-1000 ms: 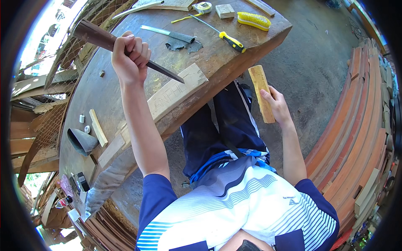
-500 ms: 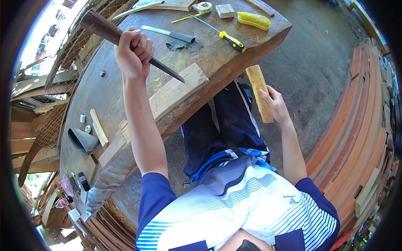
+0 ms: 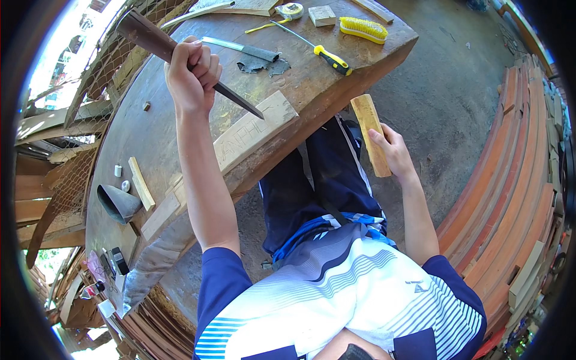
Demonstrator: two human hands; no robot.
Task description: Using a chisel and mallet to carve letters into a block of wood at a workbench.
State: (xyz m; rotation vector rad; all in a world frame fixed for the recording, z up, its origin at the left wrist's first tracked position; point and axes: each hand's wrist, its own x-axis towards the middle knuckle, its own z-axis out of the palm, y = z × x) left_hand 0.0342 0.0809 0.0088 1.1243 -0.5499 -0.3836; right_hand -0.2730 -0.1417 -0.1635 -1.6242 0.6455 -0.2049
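My left hand (image 3: 193,72) is closed round a chisel (image 3: 146,37) with a thick dark handle. The blade slants down to the right, its tip at the face of a pale wooden board (image 3: 252,133) that has letters marked or cut into it. This board lies along the near edge of the worktable (image 3: 336,84). Off the table's edge, to the right, my right hand (image 3: 393,150) grips a yellowish wooden block (image 3: 371,129), held apart from the board and the chisel.
A screwdriver (image 3: 332,59), a yellow brush (image 3: 363,30), a tape measure (image 3: 290,11) and a small wood block (image 3: 322,16) lie on the table's far side. To the left are a wood strip (image 3: 141,183) and a grey cone-shaped piece (image 3: 119,203). Long planks (image 3: 510,198) are stacked at the right.
Almost nothing differs. Both hands keep their holds, with only a very slight shift of the chisel and the wooden block.
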